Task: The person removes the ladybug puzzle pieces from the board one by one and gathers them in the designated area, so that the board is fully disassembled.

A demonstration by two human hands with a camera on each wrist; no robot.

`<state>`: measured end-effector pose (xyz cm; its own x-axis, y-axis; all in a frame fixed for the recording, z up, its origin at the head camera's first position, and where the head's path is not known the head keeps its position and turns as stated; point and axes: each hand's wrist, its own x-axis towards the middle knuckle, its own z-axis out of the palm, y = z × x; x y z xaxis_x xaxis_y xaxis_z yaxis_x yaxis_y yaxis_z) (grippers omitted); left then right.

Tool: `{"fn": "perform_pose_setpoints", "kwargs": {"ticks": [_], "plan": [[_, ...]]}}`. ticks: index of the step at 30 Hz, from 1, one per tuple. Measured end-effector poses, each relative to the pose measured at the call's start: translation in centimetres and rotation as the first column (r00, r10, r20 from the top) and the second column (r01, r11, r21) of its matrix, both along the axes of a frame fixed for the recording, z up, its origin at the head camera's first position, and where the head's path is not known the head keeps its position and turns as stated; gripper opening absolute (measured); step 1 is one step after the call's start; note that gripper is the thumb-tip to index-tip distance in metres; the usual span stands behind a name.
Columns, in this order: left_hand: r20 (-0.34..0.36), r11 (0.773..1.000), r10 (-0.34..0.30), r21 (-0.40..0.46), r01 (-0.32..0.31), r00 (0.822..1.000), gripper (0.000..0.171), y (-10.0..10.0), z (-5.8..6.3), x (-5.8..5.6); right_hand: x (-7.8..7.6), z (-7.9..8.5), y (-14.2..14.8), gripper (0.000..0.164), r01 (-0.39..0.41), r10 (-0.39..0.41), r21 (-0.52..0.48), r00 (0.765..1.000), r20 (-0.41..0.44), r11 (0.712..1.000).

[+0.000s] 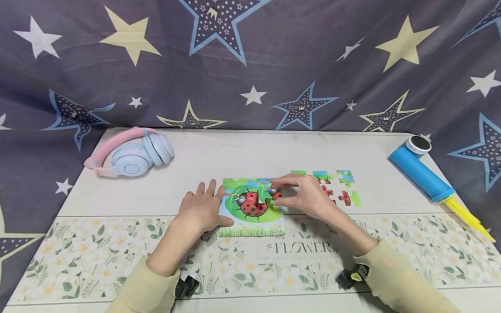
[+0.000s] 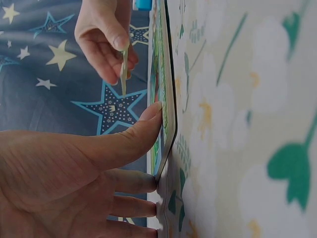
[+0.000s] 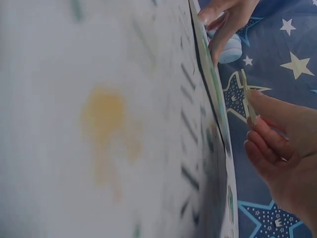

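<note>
A ladybug jigsaw puzzle (image 1: 253,230) lies in its flat tray on the table, with a gap at the ladybug's right side. My left hand (image 1: 200,206) rests at the tray's left edge with its fingers spread. In the left wrist view, the left thumb (image 2: 143,124) presses on the rim. Between thumb and fingers, my right hand (image 1: 312,198) pinches a jigsaw piece (image 1: 274,192) over the puzzle's right part. Seen from the right wrist, this piece (image 3: 246,96) is edge-on, raised above the board. Several loose jigsaw pieces (image 1: 344,176) lie to the right, some partly behind the right hand.
Pink and blue headphones (image 1: 130,154) lie at the back left. On the right are a blue cylinder (image 1: 421,171) with yellow strips (image 1: 468,217) at its end and a round white object with a dark top (image 1: 418,144). A starry curtain (image 1: 247,73) hangs behind the table.
</note>
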<state>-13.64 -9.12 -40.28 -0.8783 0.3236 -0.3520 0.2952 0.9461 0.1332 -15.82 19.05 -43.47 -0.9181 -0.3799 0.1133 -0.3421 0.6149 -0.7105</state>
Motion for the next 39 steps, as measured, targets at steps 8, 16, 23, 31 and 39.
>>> {"fn": "perform_pose_setpoints", "kwargs": {"ticks": [8, 16, 23, 31, 39], "plan": [[0.002, 1.000, 0.006, 0.003, -0.006, 1.000, 0.095, 0.0, 0.1, 0.1, 0.1, -0.2, 2.3, 0.050, 0.006, -0.003, 0.032, 0.998, -0.069, 0.999], [-0.002, 1.000, 0.005, -0.002, -0.005, 1.000, 0.096, 0.0, 0.1, 0.1, 0.4, -0.4, 4.3, 0.051, 0.032, -0.025, 0.086, 0.996, -0.085, 0.996], [-0.001, 1.000, 0.006, -0.001, -0.006, 1.000, 0.096, 0.0, 0.1, 0.0, 0.4, -0.8, 5.8, 0.051, 0.029, -0.015, 0.113, 0.993, -0.120, 0.993], [-0.001, 1.000, 0.004, -0.006, -0.004, 1.000, 0.096, 0.0, 0.1, 0.0, 0.7, -1.1, 7.1, 0.049, 0.017, 0.002, 0.147, 0.992, -0.129, 0.989], [0.011, 1.000, 0.009, -0.007, -0.009, 1.000, 0.097, 0.1, 0.1, -0.1, 0.6, -1.1, 7.4, 0.047, 0.016, 0.007, 0.186, 0.992, -0.122, 0.982]]}}
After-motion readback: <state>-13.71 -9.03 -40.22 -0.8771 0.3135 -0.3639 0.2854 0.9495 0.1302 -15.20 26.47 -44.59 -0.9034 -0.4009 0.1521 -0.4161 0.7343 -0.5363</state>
